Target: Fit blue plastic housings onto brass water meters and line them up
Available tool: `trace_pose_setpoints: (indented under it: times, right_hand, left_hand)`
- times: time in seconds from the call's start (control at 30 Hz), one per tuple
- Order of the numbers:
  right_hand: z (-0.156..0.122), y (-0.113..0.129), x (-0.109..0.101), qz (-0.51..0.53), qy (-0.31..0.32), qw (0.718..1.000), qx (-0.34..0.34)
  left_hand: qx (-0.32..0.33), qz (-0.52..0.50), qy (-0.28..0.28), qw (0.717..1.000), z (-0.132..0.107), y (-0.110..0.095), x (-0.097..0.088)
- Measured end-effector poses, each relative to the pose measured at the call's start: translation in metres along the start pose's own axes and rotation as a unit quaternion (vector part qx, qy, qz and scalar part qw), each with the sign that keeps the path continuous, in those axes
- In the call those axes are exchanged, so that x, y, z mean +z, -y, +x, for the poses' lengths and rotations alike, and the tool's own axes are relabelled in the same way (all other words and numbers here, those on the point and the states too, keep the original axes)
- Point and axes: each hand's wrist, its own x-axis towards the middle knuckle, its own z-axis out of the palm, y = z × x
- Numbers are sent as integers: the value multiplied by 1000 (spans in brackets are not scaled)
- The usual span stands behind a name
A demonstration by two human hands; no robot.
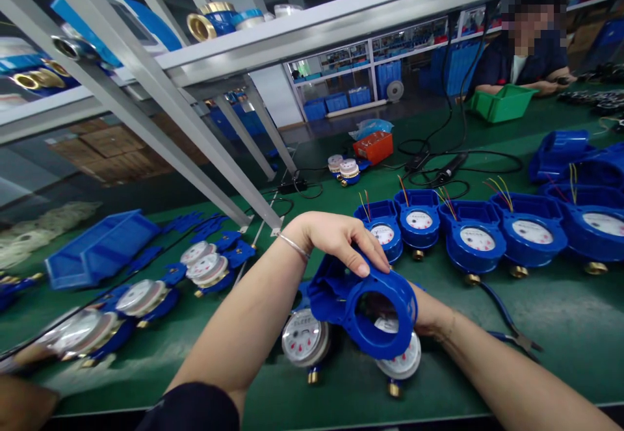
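Blue casing (pixel 389 281), one, with round opening: between the hands, tilted over a bare meter (pixel 409 359). Left hand (pixel 341 239): thumb and fingers closed on the casing's upper edge. Right hand (pixel 429 312): mostly behind the casing (fingers hidden; grip cannot be told). Second meter (pixel 303 339), white dial: below the left hand. Pliers (pixel 522 341), one pair: on the green desk (pixel 341 395), right of the right hand. Cased meters (pixel 478 238), in a row, wires upright: beyond the hands, rightward. Orange box (pixel 374 147): farther, past the left hand. Green bin (pixel 504 104): farther still, beyond the row.

Five cased meters (pixel 478 239), one green bin (pixel 503 106), one orange box (pixel 374 148).
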Motion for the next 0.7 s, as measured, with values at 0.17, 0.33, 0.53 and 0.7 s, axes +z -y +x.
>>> trace_pose_setpoints:
  times: [0.17,0.33,0.53,0.7]
  right_hand:
    - [-4,13,-14,30,1,999,37]
    - [-20,40,-13,96,15,994,40]
    - [-39,47,21,22,-35,997,-66]
    - [-21,37,21,-3,-110,987,-118]
  left_hand:
    - [-14,-17,6,1000,13,5,1]
    - [-42,-42,12,998,24,15,0]
    - [-54,25,23,998,30,14,-9]
    - [-53,158,-98,981,9,-13,-8]
